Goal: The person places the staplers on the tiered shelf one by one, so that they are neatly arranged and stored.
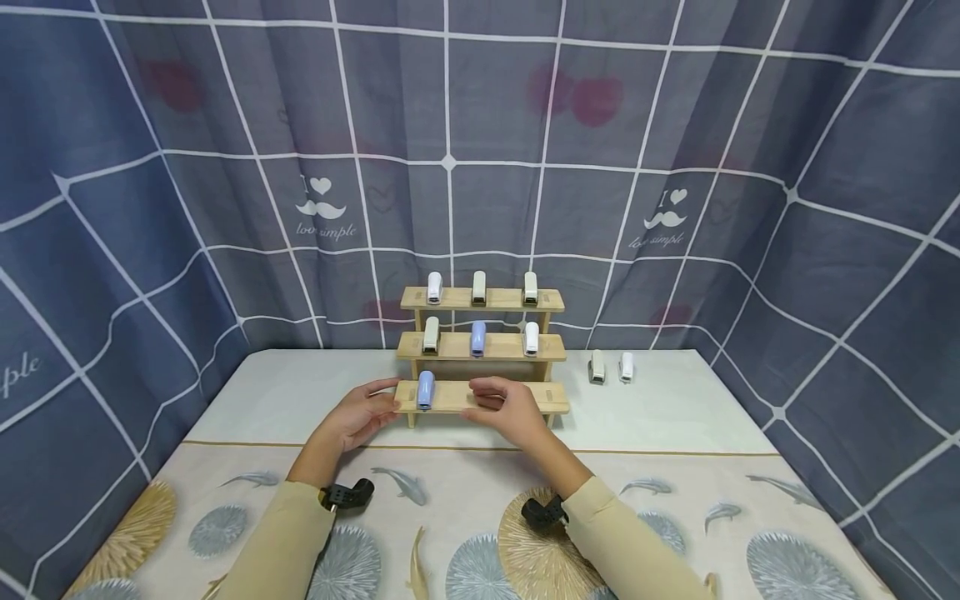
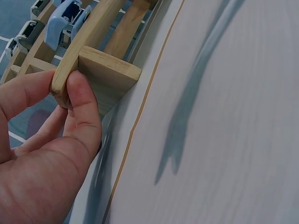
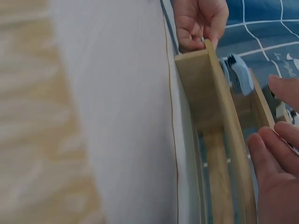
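Observation:
A three-tier wooden display stand point(image 1: 495, 398) holds small staplers. My left hand point(image 1: 365, 412) pinches the left end of its bottom board; in the left wrist view, thumb and finger point(image 2: 84, 100) close on the board's end. On that board, near the left end, stands a blue stapler point(image 1: 426, 390). My right hand point(image 1: 513, 408) is over the bottom board, right of its middle, fingers loosely bent and nothing between them. The middle board carries a beige stapler point(image 1: 431, 335), a blue-violet stapler point(image 1: 477, 338) and a white stapler point(image 1: 531, 338).
The top board bears a white stapler point(image 1: 434, 287) and two cream staplers, one in the middle point(image 1: 479, 287). Right of the stand, a beige stapler point(image 1: 597, 367) and a white stapler point(image 1: 626, 367) lie on the table point(image 1: 675, 408). A grid-patterned curtain point(image 1: 495, 200) hangs close behind.

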